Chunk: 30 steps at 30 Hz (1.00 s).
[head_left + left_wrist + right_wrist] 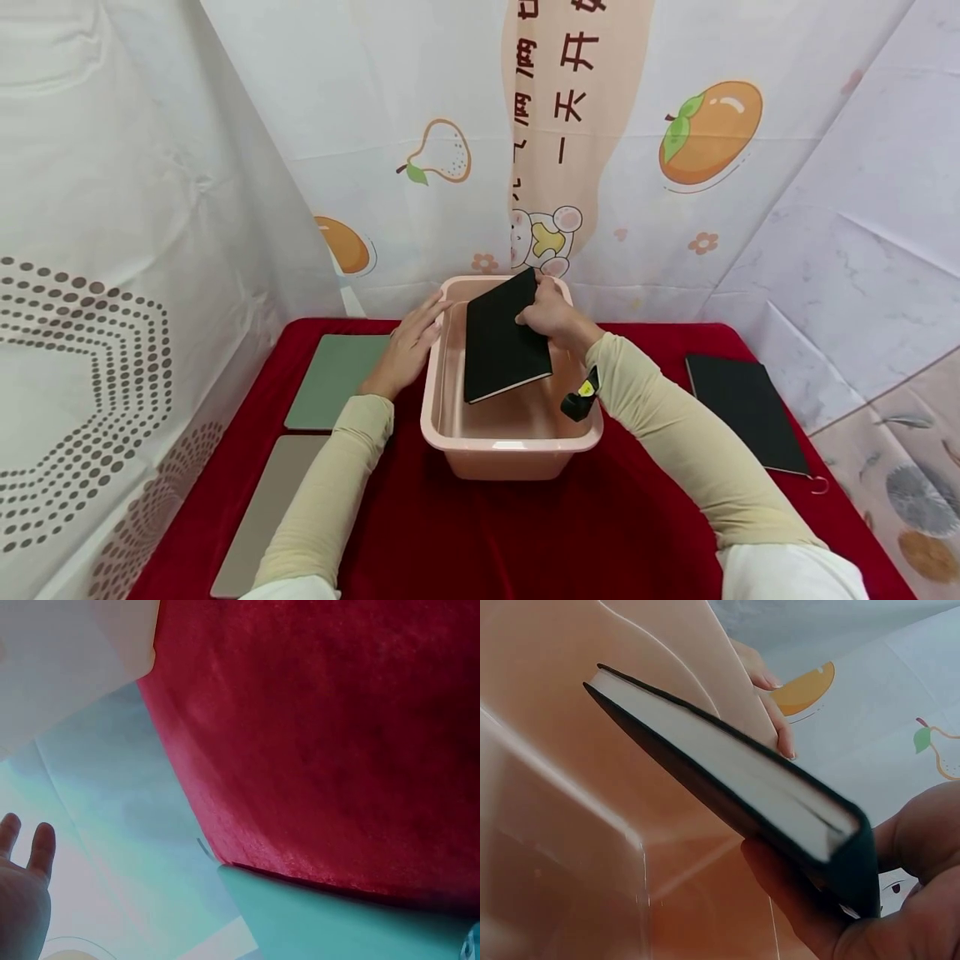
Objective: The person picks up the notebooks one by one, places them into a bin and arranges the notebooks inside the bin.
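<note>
A black hardcover notebook is held tilted over a pink plastic basin. My right hand grips it by its right edge, thumb on the upper cover and fingers underneath. In the right wrist view, the notebook shows its white page edges, with the right hand around the spine end. My left hand rests with extended fingers against the basin's left rim. Two straight fingers of the left hand show in the left wrist view.
A green notebook and a grey-beige one lie on the red cloth at left. Another black notebook lies at the right. Printed white curtains hang behind the table and along its sides.
</note>
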Each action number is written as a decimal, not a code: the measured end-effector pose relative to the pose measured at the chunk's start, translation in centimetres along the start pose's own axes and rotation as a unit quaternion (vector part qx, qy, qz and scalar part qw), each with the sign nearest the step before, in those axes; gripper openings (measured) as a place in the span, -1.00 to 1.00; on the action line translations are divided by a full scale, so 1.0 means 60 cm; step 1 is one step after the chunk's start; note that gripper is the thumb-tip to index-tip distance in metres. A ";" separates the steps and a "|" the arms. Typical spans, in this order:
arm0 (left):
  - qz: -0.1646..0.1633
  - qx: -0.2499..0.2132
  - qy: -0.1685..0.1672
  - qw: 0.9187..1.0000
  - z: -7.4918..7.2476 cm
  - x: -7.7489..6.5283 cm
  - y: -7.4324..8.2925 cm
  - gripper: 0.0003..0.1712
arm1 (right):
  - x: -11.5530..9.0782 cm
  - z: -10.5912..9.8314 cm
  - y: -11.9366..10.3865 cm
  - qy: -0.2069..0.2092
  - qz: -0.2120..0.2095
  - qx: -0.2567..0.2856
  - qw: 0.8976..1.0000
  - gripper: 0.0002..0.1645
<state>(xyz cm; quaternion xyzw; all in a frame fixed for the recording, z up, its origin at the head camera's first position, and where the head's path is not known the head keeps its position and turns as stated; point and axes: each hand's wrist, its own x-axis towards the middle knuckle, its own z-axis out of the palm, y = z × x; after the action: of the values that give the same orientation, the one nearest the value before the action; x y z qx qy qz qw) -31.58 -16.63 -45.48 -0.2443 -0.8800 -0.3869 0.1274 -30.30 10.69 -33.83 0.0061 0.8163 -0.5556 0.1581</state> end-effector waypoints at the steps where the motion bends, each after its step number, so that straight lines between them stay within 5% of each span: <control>1: 0.001 0.000 0.000 1.000 0.000 0.000 0.001 -0.45 | 0.000 0.001 0.000 -0.001 0.002 0.003 1.000 0.04; 9: 0.003 -0.003 0.003 1.000 0.003 0.002 0.000 -0.45 | 0.007 0.007 -0.002 -0.009 0.019 0.023 1.000 -0.03; 18: 0.011 0.003 0.006 1.000 -0.001 0.005 -0.003 -0.46 | 0.014 0.014 0.002 -0.035 0.031 -0.038 0.998 -0.18; 30: 0.001 0.016 -0.011 1.000 -0.020 0.010 -0.005 -0.48 | 0.029 0.022 0.006 -0.053 0.047 -0.002 0.997 -0.15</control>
<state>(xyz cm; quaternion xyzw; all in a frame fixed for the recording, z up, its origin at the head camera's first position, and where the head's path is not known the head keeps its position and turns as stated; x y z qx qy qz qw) -32.20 -17.48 -44.60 -0.2476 -0.8871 -0.3698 0.1223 -31.58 9.36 -35.05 0.0142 0.8068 -0.5453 0.2270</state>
